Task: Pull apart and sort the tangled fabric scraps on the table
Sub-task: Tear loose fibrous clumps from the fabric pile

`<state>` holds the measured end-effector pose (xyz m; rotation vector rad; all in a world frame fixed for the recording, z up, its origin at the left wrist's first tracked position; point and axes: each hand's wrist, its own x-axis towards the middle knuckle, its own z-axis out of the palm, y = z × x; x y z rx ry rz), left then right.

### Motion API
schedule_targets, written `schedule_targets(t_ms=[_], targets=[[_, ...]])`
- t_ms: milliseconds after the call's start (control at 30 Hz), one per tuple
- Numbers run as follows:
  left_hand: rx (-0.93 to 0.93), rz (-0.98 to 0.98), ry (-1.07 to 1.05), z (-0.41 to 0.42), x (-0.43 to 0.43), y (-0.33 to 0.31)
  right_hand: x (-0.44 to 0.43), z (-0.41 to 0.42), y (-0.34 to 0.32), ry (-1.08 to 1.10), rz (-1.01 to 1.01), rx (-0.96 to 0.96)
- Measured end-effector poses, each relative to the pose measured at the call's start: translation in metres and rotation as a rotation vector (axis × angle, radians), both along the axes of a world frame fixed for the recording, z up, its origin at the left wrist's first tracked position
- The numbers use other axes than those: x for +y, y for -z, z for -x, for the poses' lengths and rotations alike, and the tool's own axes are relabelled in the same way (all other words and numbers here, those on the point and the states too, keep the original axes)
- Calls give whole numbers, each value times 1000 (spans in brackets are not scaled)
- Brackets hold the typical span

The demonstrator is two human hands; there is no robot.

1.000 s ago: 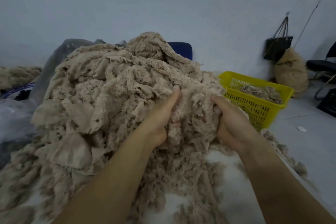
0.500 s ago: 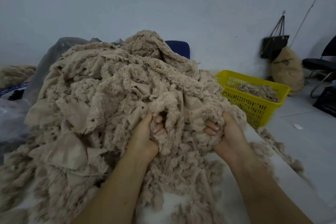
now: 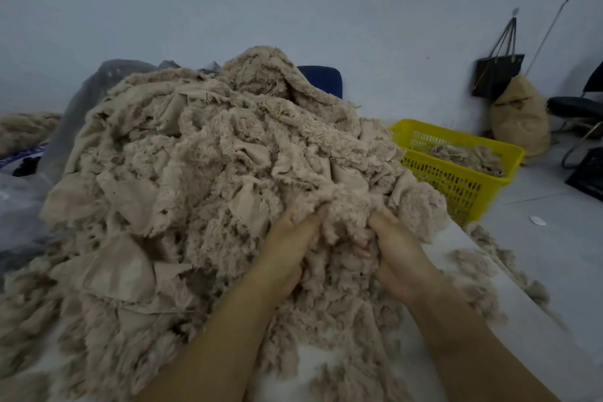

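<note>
The left hand point(image 3: 287, 248) and the right hand point(image 3: 398, 254) are sunk close together into the near edge of a big heap of beige fabric scraps point(image 3: 202, 173) on the white worktop point(image 3: 528, 352). Between them they hold one fleecy clump point(image 3: 346, 209). The right fingers point(image 3: 361, 251) curl inward around its underside, with the tips showing below the fluff. The left fingers are buried in the clump and only the thumb lies along its top edge, so that hand is gripping it too. The clump is not free of the heap, which rises just beyond the fingers and spreads far out to their left, a mix of flat woven pieces and shaggy pile.

Thin loose scraps point(image 3: 476, 258) lie on the worktop to the right of the right fingers. Further right and beyond them a yellow basket point(image 3: 456, 183) stands on the floor with a few sorted scraps point(image 3: 470, 157) inside. Past the basket a black bag point(image 3: 497, 75) hangs on the wall above a tan sack point(image 3: 518, 114). A blue chair back point(image 3: 321, 78) shows behind the top of the heap, straight beyond the fingers.
</note>
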<state>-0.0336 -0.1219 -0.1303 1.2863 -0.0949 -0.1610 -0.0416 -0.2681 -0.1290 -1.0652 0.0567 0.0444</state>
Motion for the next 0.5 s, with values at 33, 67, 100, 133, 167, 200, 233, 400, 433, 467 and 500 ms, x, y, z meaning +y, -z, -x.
schedule_targets(t_ms=[33, 67, 100, 133, 167, 200, 233, 400, 433, 467, 500], targets=[[34, 106, -15, -2, 2, -2, -3, -2, 1, 34, -4, 17], [64, 221, -38, -6, 7, -4, -7, -3, -1, 92, -39, 24], [93, 334, -81, -11, 14, -6, -15, -5, -3, 169, -97, 26], [126, 445, -139, -16, 22, -7, -24, -6, -7, 243, -163, 25], [167, 547, -183, -20, 29, -9, -32, -7, -8, 297, -217, 25], [194, 615, -210, -23, 34, -10, -36, -7, -9, 321, -256, 32], [205, 637, -208, -24, 35, -12, -38, -6, -9, 315, -283, 42], [120, 311, 31, -6, 7, -6, -11, 1, -9, -43, -392, 3], [112, 253, 72, -4, 4, -5, -9, 2, -9, -98, -400, -14], [109, 227, 114, -2, 2, -4, -7, 4, -10, -142, -391, -33], [103, 217, 154, -1, 1, -4, -6, 5, -10, -174, -372, -51]])
